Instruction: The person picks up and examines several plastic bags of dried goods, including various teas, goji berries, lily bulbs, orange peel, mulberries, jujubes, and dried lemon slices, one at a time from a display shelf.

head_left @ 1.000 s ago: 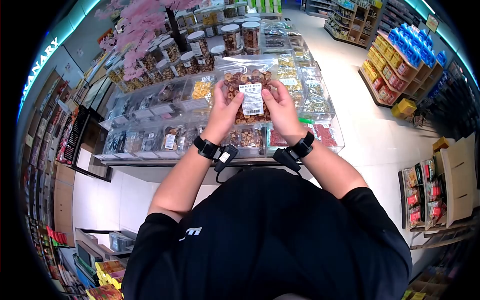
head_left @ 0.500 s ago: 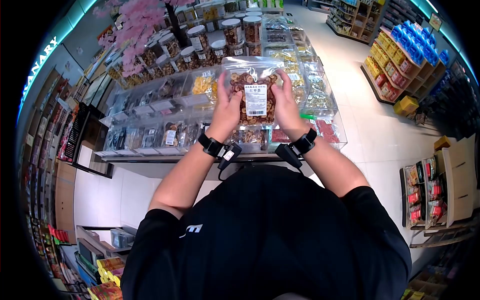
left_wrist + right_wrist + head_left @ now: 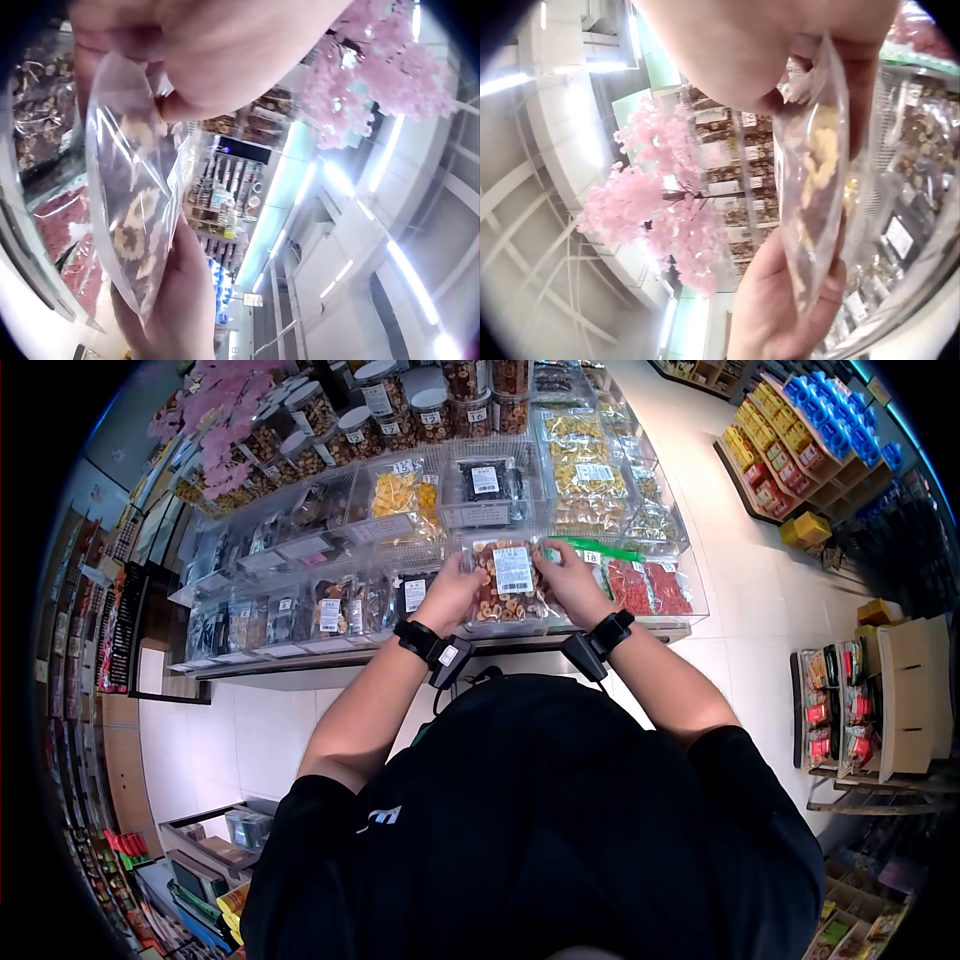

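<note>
A clear bag of dried red date slices [image 3: 500,606] with a white printed label is held between both hands at the front row of the display. The left hand [image 3: 453,594] grips its left side, thumb on the front face. On the right side the right hand [image 3: 576,586] grips it the same way. From the left wrist view the bag [image 3: 129,217] appears edge-on and bulging, slices showing through the plastic. The right wrist view also shows the bag [image 3: 814,172] from its side edge. Behind the bag, part of the front compartment is hidden.
Clear bins with packed dried goods [image 3: 330,612] run along the front. To the right lie red packs [image 3: 648,586] beside a green strip [image 3: 590,548]. Lidded jars [image 3: 380,395] stand in rows behind, near a pink blossom tree [image 3: 225,430]. A stocked shelf [image 3: 790,455] stands across the aisle.
Both hands have brought the bag down from above the middle bins toward the front row. The head view has tilted downward, and a bin with a dark pack behind the bag has come into sight.
</note>
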Motion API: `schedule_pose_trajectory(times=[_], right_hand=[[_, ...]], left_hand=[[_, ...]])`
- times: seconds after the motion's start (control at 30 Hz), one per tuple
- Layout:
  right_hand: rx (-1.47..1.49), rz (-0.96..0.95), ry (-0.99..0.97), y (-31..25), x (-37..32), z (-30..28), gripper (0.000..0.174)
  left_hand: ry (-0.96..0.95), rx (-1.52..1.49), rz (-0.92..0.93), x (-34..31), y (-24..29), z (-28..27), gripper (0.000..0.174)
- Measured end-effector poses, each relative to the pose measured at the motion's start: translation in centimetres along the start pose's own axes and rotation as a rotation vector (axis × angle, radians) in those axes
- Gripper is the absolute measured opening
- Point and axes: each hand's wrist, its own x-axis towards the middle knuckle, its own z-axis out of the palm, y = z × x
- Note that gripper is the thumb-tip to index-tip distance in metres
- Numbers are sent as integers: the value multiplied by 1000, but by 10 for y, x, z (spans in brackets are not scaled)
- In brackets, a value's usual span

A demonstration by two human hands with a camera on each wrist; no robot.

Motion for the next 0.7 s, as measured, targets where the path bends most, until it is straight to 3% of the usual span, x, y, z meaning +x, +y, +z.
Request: schedule_pose_trajectory(times=[0.1,0.17,0.2,0.3,0.33,0.4,0.47,0.63,0.7], right_hand=[[-10,168,13,36,10,3,31],[84,261,-78,48,16,3,29],[92,281,-49,60,24,4,29],[103,328,-1,78,45,5,31],[20,303,15,94,61,3,33],[-100,218,68,126,89,1,39],[-279,208,117,116,93,7,45],[-449,193,162,137,117,13,50],[-653,70,185,158,125,10,51]], left_hand=[[-145,-18,-197,10,-12,-13,35],[-224,-121,-333,21,-31,-21,33],[-258,-168,-306,41,-66,-32,27],[-370,-8,-415,75,-80,-48,21],[-215,49,-460,64,-51,-33,16],[-190,68,-499,77,-46,-31,15],[-108,-1,-499,86,-50,-25,14],[-154,140,-503,103,-61,-28,13],[-53,103,-433,108,-75,-26,13]])
